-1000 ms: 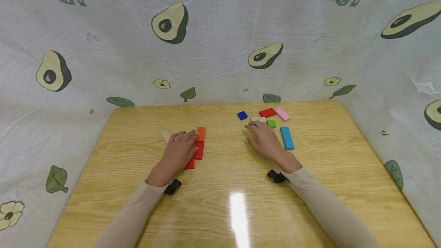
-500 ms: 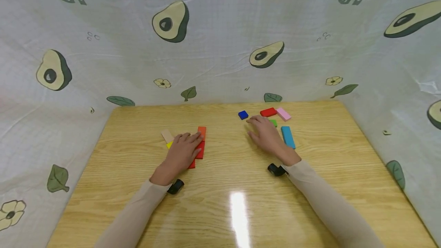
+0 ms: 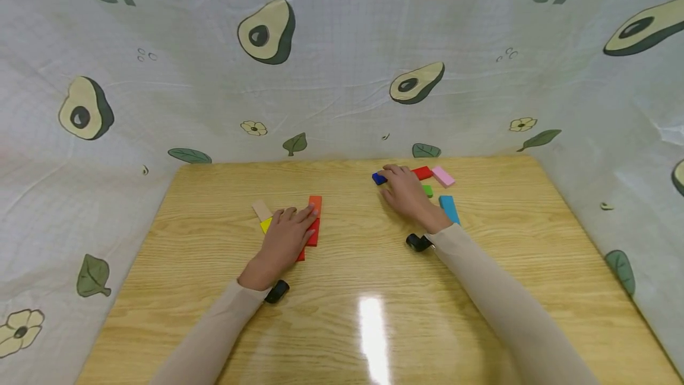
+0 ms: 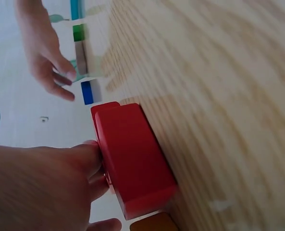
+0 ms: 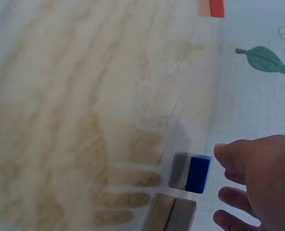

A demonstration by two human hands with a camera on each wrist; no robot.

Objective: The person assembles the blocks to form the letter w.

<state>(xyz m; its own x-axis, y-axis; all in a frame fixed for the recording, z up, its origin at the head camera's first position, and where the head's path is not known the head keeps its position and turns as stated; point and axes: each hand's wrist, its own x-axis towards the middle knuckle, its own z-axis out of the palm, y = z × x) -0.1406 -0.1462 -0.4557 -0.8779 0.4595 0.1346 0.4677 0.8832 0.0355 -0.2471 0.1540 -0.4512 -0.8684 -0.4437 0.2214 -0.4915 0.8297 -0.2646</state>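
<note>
My left hand [image 3: 285,242] lies over a group of flat wooden blocks, fingers spread. From under it show an orange block [image 3: 315,202], red blocks [image 3: 313,233], part of a yellow block [image 3: 265,225] and a pale wood block [image 3: 261,210]. In the left wrist view its fingertips touch the upper side of a red block [image 4: 135,159]. My right hand [image 3: 405,195] hovers just above a small blue block [image 3: 378,179]. The right wrist view shows a gap between its thumb and the blue block [image 5: 198,174]; nothing is held.
Around the right hand lie a red block [image 3: 422,173], a pink block [image 3: 443,176], a green block [image 3: 428,191] and a long light-blue block [image 3: 449,208]. A pale block [image 5: 181,215] sits beside the blue one. An avocado-printed sheet [image 3: 342,76] hangs behind the wooden table [image 3: 342,314].
My right hand has moved away from me, from over the pale block to over the blue one. My left hand has shifted slightly toward the right, uncovering part of the yellow block.
</note>
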